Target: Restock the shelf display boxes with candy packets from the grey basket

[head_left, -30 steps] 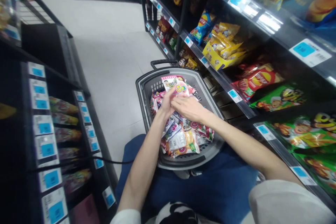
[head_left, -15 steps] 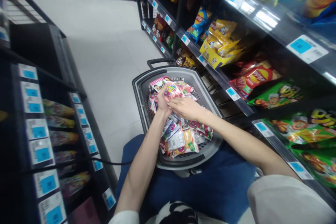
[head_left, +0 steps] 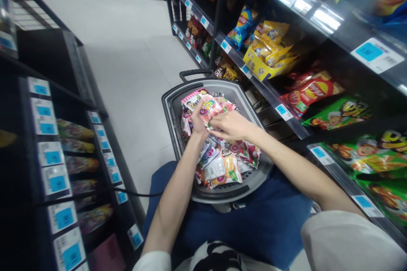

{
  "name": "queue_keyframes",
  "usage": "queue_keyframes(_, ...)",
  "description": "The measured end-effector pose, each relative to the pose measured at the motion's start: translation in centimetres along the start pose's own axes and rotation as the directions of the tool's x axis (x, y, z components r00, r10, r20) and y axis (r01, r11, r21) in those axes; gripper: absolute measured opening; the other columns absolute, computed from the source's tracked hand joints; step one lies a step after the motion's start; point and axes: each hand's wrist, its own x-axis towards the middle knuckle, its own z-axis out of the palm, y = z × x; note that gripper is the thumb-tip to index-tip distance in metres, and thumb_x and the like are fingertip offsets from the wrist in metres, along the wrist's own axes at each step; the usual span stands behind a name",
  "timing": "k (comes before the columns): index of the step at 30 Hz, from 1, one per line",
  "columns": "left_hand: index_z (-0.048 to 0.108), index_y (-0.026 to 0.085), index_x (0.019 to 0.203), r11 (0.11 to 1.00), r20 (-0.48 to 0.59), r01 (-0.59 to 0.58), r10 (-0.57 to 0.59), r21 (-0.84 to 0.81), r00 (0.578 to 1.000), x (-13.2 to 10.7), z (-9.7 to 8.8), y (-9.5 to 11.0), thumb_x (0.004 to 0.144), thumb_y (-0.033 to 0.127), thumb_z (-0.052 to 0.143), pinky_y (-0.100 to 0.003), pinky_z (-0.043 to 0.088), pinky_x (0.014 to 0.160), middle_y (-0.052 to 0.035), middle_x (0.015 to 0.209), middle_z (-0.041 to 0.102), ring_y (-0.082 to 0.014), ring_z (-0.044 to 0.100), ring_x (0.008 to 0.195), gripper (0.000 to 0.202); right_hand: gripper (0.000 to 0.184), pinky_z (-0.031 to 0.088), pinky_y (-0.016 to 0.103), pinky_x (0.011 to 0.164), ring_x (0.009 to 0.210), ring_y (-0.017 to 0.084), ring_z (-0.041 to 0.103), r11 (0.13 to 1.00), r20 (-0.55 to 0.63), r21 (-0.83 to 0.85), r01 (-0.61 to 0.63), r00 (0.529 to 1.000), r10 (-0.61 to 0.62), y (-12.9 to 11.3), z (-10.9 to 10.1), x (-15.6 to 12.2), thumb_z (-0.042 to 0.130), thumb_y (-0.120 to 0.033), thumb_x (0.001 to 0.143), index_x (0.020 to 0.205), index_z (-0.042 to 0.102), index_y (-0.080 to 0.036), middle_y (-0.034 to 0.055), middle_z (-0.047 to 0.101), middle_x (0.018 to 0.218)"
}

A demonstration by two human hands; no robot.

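A grey shopping basket [head_left: 251, 106] with a black handle stands in front of my knees, filled with small candy bags. Over its middle, my left hand [head_left: 199, 119] grips a pink candy bag [head_left: 210, 108] by its left side, the thumb lying along the front. Fingers of my right hand [head_left: 232, 125] are curled closed at the lower edge of the same bag; their tips are partly hidden. Below the hands lie an orange candy bag [head_left: 231, 170], a white-backed packet [head_left: 215, 168] and purple packets [head_left: 208, 155].
On the right, shelves hold a yellow box of snack bags [head_left: 265, 61], a red chip bag [head_left: 313, 91] and green snack bags [head_left: 372, 152]. A left rack carries price tags [head_left: 57, 182]. A black cable [head_left: 140, 194] crosses at left. Pale floor [head_left: 127, 72] stretches ahead.
My right hand has shifted slightly right and its fingers are more curled. More of the pink candy bag's front shows now. The view has moved a little.
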Motion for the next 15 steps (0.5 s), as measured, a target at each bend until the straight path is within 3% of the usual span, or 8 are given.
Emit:
queue_keyframes(3, 0.076, 0.018, 0.123, 0.997, 0.157, 0.068, -0.061, -0.045, 0.986, -0.7, 0.3, 0.7, 0.090, 0.054, 0.063, -0.047, 0.041, 0.127, -0.0113, 0.129, 0.074, -0.0294, 0.057, 0.143, 0.050, 0.049, 0.024, 0.030, 0.068, 0.079, 0.018, 0.057, 0.961, -0.105, 0.076, -0.264, 0.957, 0.271, 2.1, -0.9, -1.0, 0.051, -0.056, 0.110, 0.090, 0.067, -0.014, 0.0063, 0.068, 0.088)
queue_keyframes(6, 0.077, 0.018, 0.123, 0.993, 0.215, 0.105, -0.091, -0.057, 0.972, -1.4, 0.6, 1.2, 0.091, 0.057, 0.058, -0.050, 0.044, 0.124, -0.0120, 0.129, 0.074, -0.0326, 0.055, 0.144, 0.054, 0.053, 0.023, 0.029, 0.065, 0.068, 0.014, 0.049, 0.875, -0.051, 0.199, -0.441, 0.887, 0.459, 3.8, -0.8, -1.6, 0.051, -0.056, 0.110, 0.080, 0.064, -0.015, 0.0032, 0.060, 0.073)
queue_keyframes(10, 0.076, 0.017, 0.125, 0.993, 0.212, 0.088, -0.070, -0.074, 0.975, -1.7, 0.8, 1.4, 0.091, 0.058, 0.054, -0.049, 0.047, 0.122, -0.0134, 0.130, 0.073, -0.0332, 0.056, 0.144, 0.057, 0.056, 0.034, 0.027, 0.066, 0.061, 0.012, 0.051, 0.816, 0.036, 0.509, -0.275, 0.954, 0.299, 4.7, 0.2, -1.2, 0.056, -0.057, 0.106, 0.071, 0.063, -0.014, 0.0027, 0.060, 0.065)
queue_keyframes(13, 0.075, 0.017, 0.126, 0.991, 0.125, 0.005, 0.011, -0.130, 0.992, -1.3, 0.6, 1.4, 0.093, 0.059, 0.052, -0.046, 0.049, 0.119, -0.0133, 0.128, 0.074, -0.0316, 0.060, 0.139, 0.059, 0.061, 0.045, 0.026, 0.066, 0.067, 0.014, 0.063, 0.605, -0.018, 0.781, -0.153, 0.964, 0.267, 4.4, 0.8, -0.6, 0.058, -0.070, 0.099, 0.081, 0.071, -0.013, 0.0065, 0.070, 0.075)
queue_keyframes(15, 0.074, 0.016, 0.124, 0.985, 0.051, -0.045, 0.055, -0.168, 0.997, -0.8, 0.3, 1.5, 0.095, 0.056, 0.051, -0.044, 0.050, 0.119, -0.0120, 0.124, 0.075, -0.0293, 0.063, 0.135, 0.055, 0.064, 0.048, 0.026, 0.063, 0.069, 0.015, 0.066, 0.465, -0.022, 0.877, -0.122, 0.956, 0.291, 4.1, 1.0, -0.2, 0.065, -0.075, 0.092, 0.086, 0.073, -0.012, 0.0086, 0.073, 0.080)
